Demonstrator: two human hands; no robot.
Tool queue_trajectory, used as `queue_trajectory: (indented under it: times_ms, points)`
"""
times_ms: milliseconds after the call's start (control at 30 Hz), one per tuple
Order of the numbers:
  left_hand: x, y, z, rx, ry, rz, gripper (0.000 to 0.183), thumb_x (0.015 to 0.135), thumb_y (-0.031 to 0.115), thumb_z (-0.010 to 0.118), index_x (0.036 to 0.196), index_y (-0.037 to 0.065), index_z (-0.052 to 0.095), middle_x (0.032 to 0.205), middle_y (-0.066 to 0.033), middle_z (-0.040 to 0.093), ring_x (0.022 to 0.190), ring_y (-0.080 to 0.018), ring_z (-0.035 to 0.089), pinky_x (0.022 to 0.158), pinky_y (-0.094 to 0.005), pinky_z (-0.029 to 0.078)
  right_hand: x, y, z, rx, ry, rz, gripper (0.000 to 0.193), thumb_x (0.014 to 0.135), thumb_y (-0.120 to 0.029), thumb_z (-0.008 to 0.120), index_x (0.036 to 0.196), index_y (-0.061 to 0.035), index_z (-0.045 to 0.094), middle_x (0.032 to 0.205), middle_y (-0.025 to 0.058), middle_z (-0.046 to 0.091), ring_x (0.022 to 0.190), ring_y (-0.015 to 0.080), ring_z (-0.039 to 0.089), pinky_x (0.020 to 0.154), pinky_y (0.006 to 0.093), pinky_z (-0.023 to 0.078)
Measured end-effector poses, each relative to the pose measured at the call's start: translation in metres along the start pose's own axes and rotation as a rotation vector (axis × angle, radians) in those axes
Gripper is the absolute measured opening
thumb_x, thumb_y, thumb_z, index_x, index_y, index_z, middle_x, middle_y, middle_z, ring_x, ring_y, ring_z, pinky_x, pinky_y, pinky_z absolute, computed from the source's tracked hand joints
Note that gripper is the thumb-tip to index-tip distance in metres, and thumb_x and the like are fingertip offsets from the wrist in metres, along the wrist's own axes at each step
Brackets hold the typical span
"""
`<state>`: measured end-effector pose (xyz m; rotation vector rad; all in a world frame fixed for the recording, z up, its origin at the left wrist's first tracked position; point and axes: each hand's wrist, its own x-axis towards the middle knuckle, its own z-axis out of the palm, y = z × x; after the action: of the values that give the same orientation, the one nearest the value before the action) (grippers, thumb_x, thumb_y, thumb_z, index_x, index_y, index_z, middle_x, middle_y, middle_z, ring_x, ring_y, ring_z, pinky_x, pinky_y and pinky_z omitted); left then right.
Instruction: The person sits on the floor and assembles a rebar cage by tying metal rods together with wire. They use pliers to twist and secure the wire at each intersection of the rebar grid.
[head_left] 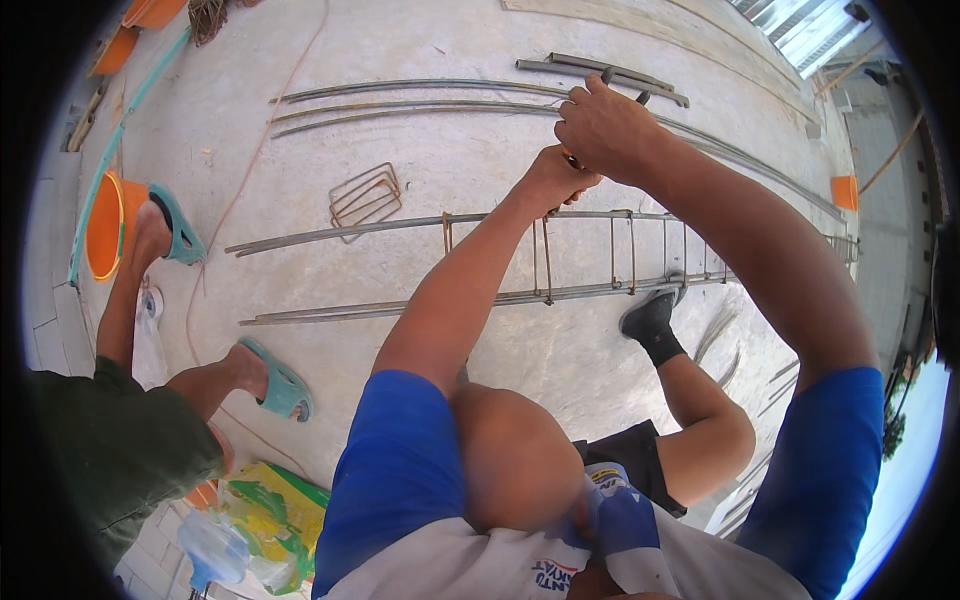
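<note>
My right hand (608, 128) is closed around a dark two-handled tool (607, 76), perhaps pincers; two handle ends stick out past the fist. Just below and to the left, my left hand (553, 182) is curled closed over the upper bars of a steel rebar cage (631, 258). What its fingers grip is hidden, though a bit of orange shows between the two hands. The cage has long bars running left to right, joined by thin rectangular stirrups. Several loose rectangular stirrups (365, 200) lie on the concrete left of my hands.
Long loose rebars (420, 107) and short bars (600, 72) lie beyond the cage. At left, another person in teal clogs (275, 382) stands near an orange bucket (108, 228). A yellow-green sack (268, 515) and clear blue bottle (212, 548) are at lower left. My shoe (652, 318) is beside the cage.
</note>
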<state>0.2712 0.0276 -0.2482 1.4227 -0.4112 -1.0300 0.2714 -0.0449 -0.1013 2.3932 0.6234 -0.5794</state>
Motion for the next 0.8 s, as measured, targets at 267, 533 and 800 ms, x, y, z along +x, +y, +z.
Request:
queue_trajectory:
  times_ms: [267,533,800]
  points:
    - [0.016,-0.009,-0.019,-0.331,-0.356,-0.142,0.02,0.074,0.018,0.069,0.087,0.006,0.06,0.065,-0.0026,0.053,0.054,-0.0133,0.05,0.05,-0.0278,0.042,-0.007,0.005,0.051,-0.237,0.223,-0.044,0.016,0.085,-0.026,0.061,0.093,-0.0167,0.072,0.096,-0.0038,0.069,0.107,0.0193,0.059,0.104,0.0479,0.034]
    - [-0.011,-0.001,0.015,0.284,0.079,0.231,0.039,0.073,0.034,0.075,0.091,0.001,0.065,0.071,-0.0055,0.061,0.073,-0.0175,0.062,0.064,-0.0306,0.051,0.008,0.012,0.01,0.235,-0.456,0.089,0.01,0.08,-0.02,0.066,0.076,-0.0143,0.073,0.075,0.0038,0.069,0.078,0.0234,0.068,0.064,0.0378,0.053]
    - [0.006,0.01,-0.013,-0.044,-0.268,-0.136,0.028,0.071,0.033,0.077,0.079,0.01,0.063,0.065,-0.0034,0.057,0.056,-0.0131,0.055,0.056,-0.0274,0.047,-0.021,0.002,0.036,-0.291,0.211,0.075,0.02,0.084,-0.028,0.062,0.093,-0.0107,0.069,0.092,0.0022,0.062,0.102,0.0201,0.056,0.105,0.046,0.036]
